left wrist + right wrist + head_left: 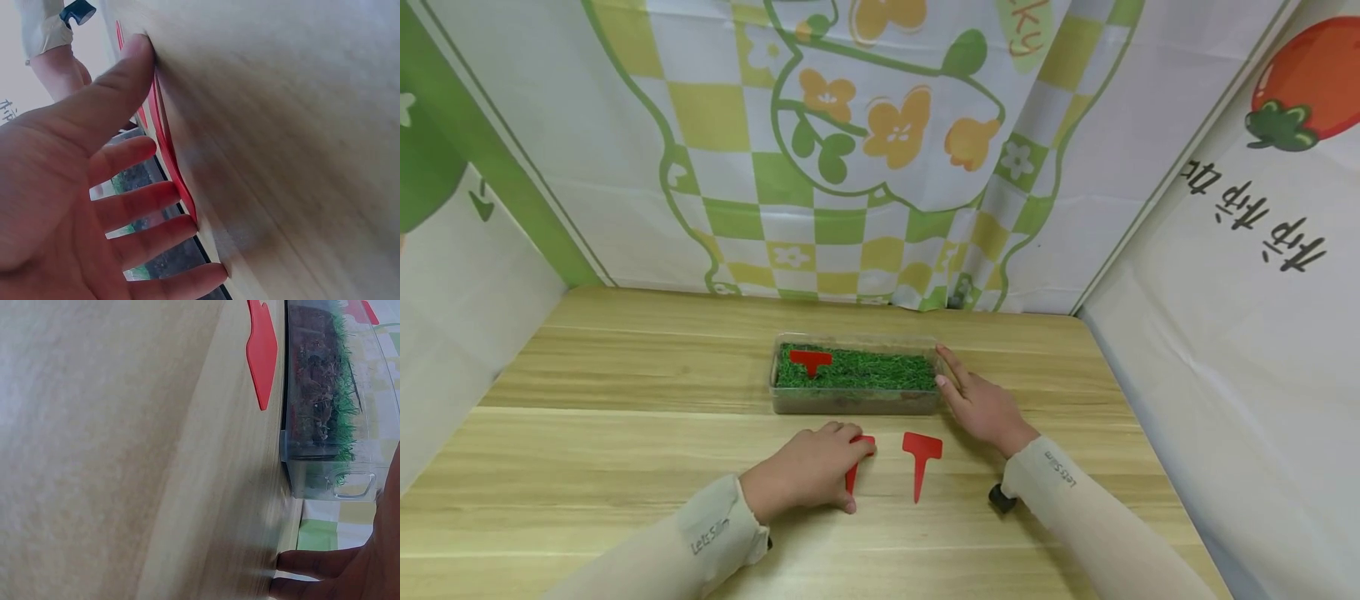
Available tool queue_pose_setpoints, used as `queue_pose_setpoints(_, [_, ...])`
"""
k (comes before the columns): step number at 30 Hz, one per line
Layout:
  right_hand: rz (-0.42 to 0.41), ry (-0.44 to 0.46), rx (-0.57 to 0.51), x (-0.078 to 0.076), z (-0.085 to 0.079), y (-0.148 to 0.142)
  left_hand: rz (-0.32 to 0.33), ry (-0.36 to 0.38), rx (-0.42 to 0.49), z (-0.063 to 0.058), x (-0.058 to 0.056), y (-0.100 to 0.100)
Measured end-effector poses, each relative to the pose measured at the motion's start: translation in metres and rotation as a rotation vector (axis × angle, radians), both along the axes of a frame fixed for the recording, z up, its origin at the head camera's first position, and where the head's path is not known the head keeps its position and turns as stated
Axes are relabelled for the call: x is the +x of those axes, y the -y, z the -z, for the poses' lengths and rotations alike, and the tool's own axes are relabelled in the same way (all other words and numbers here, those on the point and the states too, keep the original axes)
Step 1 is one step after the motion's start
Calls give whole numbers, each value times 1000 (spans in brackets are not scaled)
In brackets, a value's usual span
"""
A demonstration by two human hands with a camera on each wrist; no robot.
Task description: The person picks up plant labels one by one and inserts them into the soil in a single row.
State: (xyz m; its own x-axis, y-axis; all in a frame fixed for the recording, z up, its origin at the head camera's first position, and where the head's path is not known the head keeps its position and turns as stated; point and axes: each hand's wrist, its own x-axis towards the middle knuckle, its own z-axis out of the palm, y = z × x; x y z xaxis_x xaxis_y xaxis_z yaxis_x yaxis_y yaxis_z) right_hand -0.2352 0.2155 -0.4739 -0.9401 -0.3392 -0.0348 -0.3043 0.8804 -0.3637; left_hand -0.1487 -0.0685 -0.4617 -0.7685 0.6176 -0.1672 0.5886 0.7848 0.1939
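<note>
My left hand (808, 471) is over a red T-shaped plant label (852, 477) lying on the table. In the left wrist view, its spread fingers (156, 240) reach the label's wide head, and the thumb is down by the narrow stem. A second red T-shaped label (919, 458) lies flat to the right. My right hand (985, 408) rests against the right end of a clear plastic box (850, 404), fingers extended. Green artificial grass (880, 371) fills the box, and a third red label (810, 358) stands upright in it at the left.
The wooden table (625, 450) meets a patterned curtain (820, 217) behind the box. White printed panels (1232, 275) border both sides. A dark wrist device (1002, 498) sits beneath my right cuff.
</note>
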Motion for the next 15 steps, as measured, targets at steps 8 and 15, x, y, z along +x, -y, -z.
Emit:
queue_pose_setpoints(8, [3, 2, 4, -1, 0, 0, 0, 35, 36, 0, -5, -3])
queue_pose_setpoints(15, [2, 2, -7, 0, 0, 0, -4, 42, 31, -1, -5, -3])
